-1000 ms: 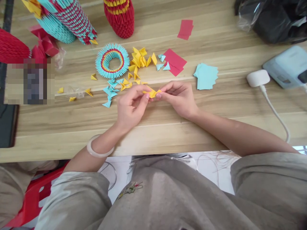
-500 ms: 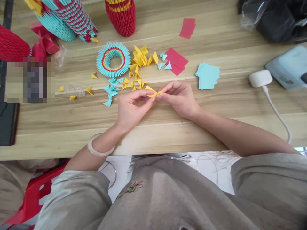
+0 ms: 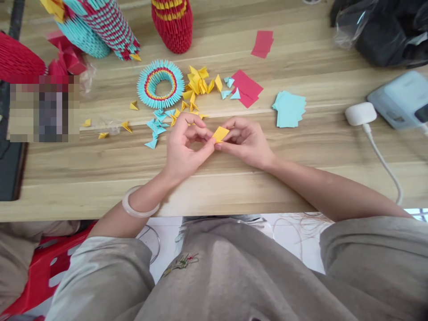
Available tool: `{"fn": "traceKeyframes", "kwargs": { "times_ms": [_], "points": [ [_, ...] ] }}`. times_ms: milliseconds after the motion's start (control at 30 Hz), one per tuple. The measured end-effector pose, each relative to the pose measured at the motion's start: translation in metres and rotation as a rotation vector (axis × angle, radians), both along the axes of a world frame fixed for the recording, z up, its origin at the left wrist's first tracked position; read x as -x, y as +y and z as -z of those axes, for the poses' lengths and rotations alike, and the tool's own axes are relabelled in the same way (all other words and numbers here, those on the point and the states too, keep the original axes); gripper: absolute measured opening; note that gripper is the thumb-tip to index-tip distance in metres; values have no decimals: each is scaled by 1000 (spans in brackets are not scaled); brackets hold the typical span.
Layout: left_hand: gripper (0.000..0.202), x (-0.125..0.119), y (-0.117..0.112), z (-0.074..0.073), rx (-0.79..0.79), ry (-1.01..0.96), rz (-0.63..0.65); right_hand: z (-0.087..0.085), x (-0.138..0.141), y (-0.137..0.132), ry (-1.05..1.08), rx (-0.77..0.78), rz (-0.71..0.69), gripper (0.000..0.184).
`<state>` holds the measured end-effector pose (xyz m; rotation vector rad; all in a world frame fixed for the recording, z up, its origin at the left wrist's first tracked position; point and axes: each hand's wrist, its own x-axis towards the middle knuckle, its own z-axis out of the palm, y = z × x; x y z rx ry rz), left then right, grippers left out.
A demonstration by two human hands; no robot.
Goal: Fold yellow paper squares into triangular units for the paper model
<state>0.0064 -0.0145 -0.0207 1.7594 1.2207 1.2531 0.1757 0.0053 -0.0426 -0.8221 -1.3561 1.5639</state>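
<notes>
Between my fingertips is a small piece of yellow paper (image 3: 221,134), one flat face turned up. My left hand (image 3: 187,145) pinches its left edge between thumb and fingers. On the other side, my right hand (image 3: 249,141) grips it with thumb and curled fingers. Just beyond my hands lie folded yellow paper pieces (image 3: 199,81) in a loose pile. Folded light-blue pieces (image 3: 156,126) are scattered to the left of my left hand. A ring of folded paper (image 3: 161,84), blue outside with red and yellow inside, rests behind them.
Red paper sheets (image 3: 247,89) and a stack of light-blue sheets (image 3: 290,109) lie ahead and right. Taller folded-paper forms, one red and yellow (image 3: 172,26), stand at the back. A white charger with a cable (image 3: 361,114) and a black bag (image 3: 384,33) are at right.
The yellow paper has turned from a pointed, spread shape to show a flat face. My left index finger has lifted off it. The camera view has shifted slightly.
</notes>
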Motion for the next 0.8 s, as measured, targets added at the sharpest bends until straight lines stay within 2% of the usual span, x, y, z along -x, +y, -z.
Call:
{"fn": "traceKeyframes", "kwargs": {
  "times_ms": [200, 367, 467, 600, 700, 800],
  "points": [
    [36, 2, 3, -3, 93, 17, 1, -1, -1, 1, -29, -120, 114, 32],
    [40, 2, 3, -2, 203, -91, 24, 2, -2, 1, -32, -180, 149, 26],
    [40, 3, 5, -1, 241, -87, -5, 5, -3, 0, -36, -274, 174, 18],
    [34, 5, 7, 0, 240, -74, -26, 7, -6, -2, -133, -542, 231, 7],
    [27, 7, 8, 0, 227, -84, -19, 7, -10, -2, -222, -782, 251, 21],
    [25, 7, 8, -2, 218, -93, 4, 8, -14, 0, -291, -951, 235, 28]
  ]
}}
